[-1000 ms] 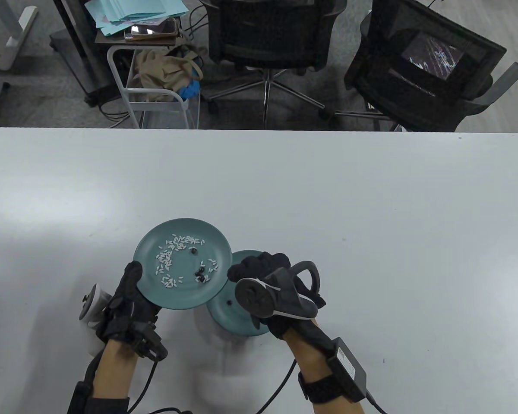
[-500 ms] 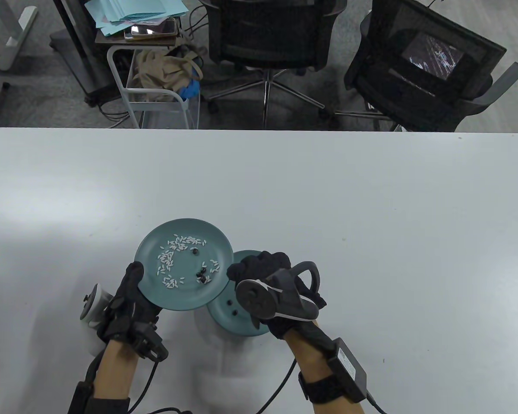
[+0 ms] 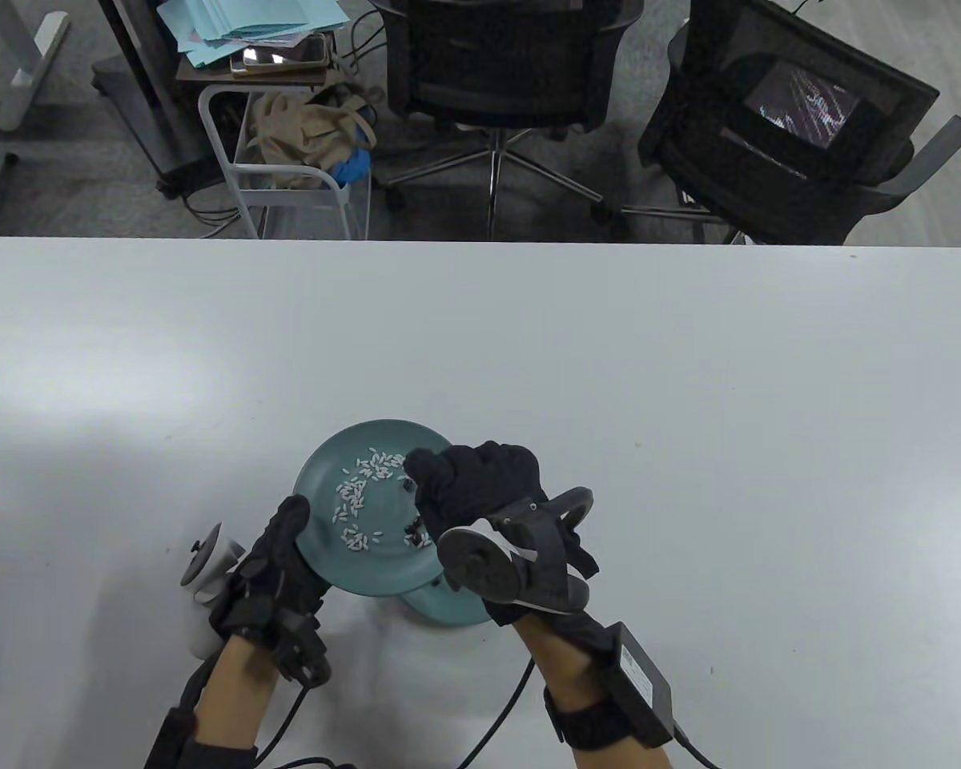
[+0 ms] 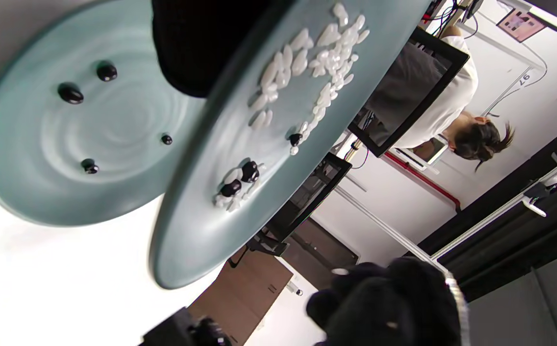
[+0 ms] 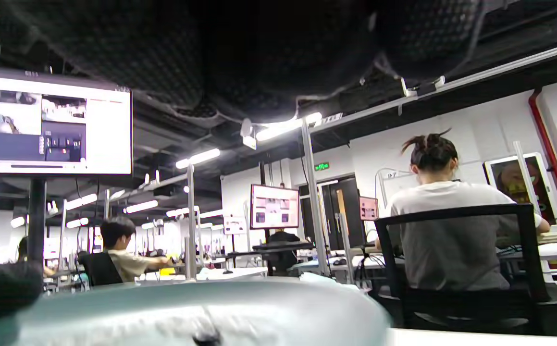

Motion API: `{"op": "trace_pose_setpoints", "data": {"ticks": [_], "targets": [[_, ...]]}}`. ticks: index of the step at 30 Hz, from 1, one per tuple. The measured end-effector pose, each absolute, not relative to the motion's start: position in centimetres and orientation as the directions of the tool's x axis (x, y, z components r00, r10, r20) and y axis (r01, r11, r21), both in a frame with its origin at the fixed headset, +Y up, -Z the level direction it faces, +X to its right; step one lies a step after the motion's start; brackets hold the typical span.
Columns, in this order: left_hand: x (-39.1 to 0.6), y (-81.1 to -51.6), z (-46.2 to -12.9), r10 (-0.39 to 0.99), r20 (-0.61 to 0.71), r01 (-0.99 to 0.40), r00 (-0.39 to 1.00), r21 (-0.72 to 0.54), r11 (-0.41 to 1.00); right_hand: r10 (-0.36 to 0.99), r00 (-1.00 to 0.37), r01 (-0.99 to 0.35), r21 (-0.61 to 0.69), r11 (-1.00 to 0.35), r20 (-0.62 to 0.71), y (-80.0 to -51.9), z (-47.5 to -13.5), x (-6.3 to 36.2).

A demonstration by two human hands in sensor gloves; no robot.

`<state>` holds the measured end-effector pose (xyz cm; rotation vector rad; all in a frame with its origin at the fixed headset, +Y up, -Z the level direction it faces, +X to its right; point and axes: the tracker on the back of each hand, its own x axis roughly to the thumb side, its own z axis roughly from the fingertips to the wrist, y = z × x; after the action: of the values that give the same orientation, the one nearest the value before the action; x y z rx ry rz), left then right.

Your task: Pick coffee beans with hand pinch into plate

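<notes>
Table view: left hand [image 3: 276, 561] grips raised plate [image 3: 344, 561]; right hand [image 3: 480, 489] over beans [image 3: 410, 530], grip unclear.

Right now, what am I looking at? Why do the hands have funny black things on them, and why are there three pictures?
Those are a person's two hands in black sensor gloves. The gadget strapped on the back of each hand tracks how it moves. One camera looks down at the white table, and a small camera rides on each wrist, so those two pictures look tilted. The left hand holds a teal plate up by its rim. On it lie white grains and a few dark coffee beans. The right hand reaches over that plate near a bean; I cannot tell if it has pinched one. Below it, a second teal plate rests on the table with four beans already in it.
</notes>
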<state>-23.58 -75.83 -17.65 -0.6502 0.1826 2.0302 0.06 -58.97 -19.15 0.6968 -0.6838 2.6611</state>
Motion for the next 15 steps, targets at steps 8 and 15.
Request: {"op": "trace_pose_setpoints", "data": {"ticks": [8,15], "targets": [[-22.6,-75.5,-17.6,0.772,-0.526,-0.838,-0.356,-0.185,-0.513,0.037,-0.883,-0.19,-0.283,-0.94,0.469,-58.8,-19.7,-1.6],[-22.3,-75.6,-17.6,0.781,-0.528,-0.845,-0.334,-0.199,-0.496,-0.094,-0.881,0.023,-0.155,-0.988,0.463,-61.2,-20.5,-2.6]]}}
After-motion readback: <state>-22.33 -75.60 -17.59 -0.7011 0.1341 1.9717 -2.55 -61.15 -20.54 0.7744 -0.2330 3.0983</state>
